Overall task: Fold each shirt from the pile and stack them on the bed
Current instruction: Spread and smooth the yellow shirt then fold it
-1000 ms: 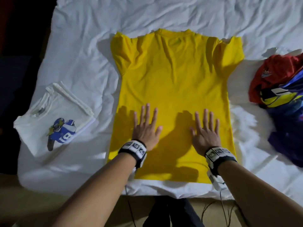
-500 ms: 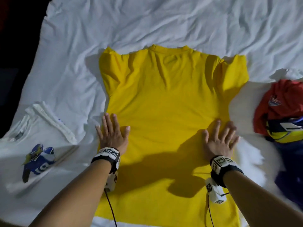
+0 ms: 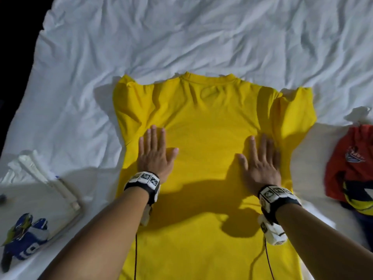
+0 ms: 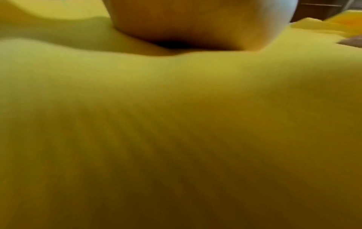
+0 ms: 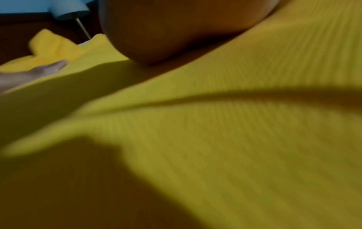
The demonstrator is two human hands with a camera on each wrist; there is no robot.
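Note:
A yellow T-shirt (image 3: 205, 122) lies spread flat on the white bed sheet (image 3: 181, 37), collar away from me. My left hand (image 3: 155, 152) presses flat on the shirt below its left sleeve, fingers straight. My right hand (image 3: 260, 158) presses flat below the right sleeve, fingers straight too. Both wrist views show blurred yellow shirt fabric (image 4: 176, 124) (image 5: 235, 139) under the heel of each palm. A folded white shirt (image 3: 34, 199) with a blue print lies at the left. A pile of red and dark shirts (image 3: 355, 164) sits at the right edge.
The bed sheet is wrinkled and bare beyond the yellow shirt's collar. The bed's left edge drops into darkness at the upper left. Thin cables hang from both wrist cameras over the lower part of the shirt.
Both hands have slid up the yellow shirt from its lower part toward the sleeves, staying flat. The view has shifted up the bed with them.

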